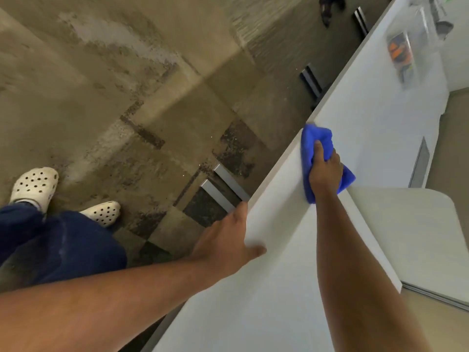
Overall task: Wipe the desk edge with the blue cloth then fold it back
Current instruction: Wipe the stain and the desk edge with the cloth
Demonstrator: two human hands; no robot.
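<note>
Right hand presses blue cloth onto desk edge

right hand grips blue cloth | left hand on desk edge
</note>
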